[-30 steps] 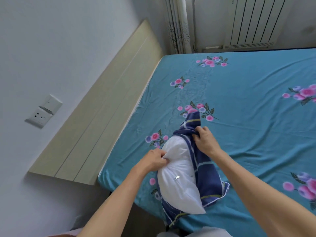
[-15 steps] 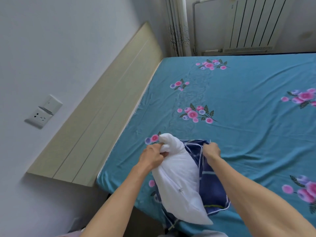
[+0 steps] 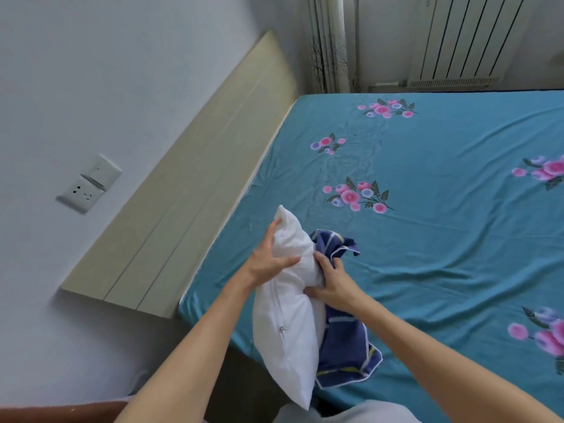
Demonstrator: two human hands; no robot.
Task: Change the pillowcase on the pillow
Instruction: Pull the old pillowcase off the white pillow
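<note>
The left hand (image 3: 268, 261) clutched the white pillow (image 3: 290, 325) near its top; the right hand (image 3: 331, 282), just beside, squeezed the pillow's middle. The navy pillowcase (image 3: 345, 346) lay crumpled beyond the right hand, on the teal floral bedsheet (image 3: 442, 254).

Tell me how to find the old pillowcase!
Look at the big teal flowered bed, near its front corner by the headboard. Two hands squeeze a plain white pillow there. The pillowcase is the crumpled navy cloth with pale stripes beside it, under the right hand.
</note>
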